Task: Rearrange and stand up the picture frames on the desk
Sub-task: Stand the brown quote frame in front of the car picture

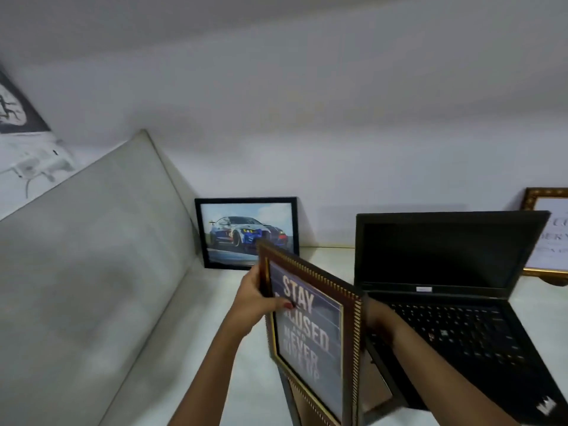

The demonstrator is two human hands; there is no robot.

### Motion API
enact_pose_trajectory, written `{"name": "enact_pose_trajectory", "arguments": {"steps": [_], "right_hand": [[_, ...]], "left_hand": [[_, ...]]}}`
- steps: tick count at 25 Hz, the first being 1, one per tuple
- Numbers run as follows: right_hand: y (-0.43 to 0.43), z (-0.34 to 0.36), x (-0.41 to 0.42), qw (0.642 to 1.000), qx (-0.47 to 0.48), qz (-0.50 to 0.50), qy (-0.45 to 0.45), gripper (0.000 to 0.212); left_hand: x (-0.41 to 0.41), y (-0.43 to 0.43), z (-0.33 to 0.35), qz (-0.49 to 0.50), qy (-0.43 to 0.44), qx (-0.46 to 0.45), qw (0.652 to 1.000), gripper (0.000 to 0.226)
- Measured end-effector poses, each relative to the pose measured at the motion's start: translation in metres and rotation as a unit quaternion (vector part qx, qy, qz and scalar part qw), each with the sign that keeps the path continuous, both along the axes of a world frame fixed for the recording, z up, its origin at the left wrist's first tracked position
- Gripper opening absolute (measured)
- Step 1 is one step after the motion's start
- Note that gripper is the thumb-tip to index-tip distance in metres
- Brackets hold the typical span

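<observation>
Gripping the brown "Stay Focused" frame (310,330) low at centre, the left hand (255,302) clasps its left edge while the right hand (379,321) holds behind its right edge; it stands tilted above the desk (325,259), beside the open laptop (445,287), with the car frame (247,232) leaning on the wall behind

"STAY", "NEVER" and a partly covered "…CUSED" on the brown-framed poster (310,330); other lettering illegible.
</observation>
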State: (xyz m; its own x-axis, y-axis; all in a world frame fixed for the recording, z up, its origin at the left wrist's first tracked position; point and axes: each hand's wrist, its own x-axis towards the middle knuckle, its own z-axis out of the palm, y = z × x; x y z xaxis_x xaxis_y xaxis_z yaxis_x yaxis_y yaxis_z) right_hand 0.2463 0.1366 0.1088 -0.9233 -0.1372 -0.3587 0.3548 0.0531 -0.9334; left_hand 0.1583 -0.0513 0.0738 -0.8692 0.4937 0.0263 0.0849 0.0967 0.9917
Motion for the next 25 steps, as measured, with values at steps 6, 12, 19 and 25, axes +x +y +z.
{"name": "enact_pose_trajectory", "arguments": {"steps": [6,12,19,25], "right_hand": [[-0.031,-0.061,-0.080,0.999,-0.005,0.008,-0.038,0.036],[-0.035,-0.130,-0.103,0.993,-0.105,0.022,-0.041,0.030],[-0.037,-0.149,-0.127,0.992,-0.046,-0.095,0.064,0.014],[-0.033,-0.159,-0.128,0.994,-0.065,-0.055,0.071,0.017]], "left_hand": [[-0.034,-0.047,-0.067,0.279,-0.110,0.157,0.941,0.047],[-0.051,-0.068,-0.094,0.416,-0.205,0.111,0.879,0.042],[-0.059,-0.098,-0.090,0.181,-0.294,0.096,0.934,0.068],[-0.057,-0.104,-0.116,0.007,-0.435,0.279,0.856,0.105]]}}
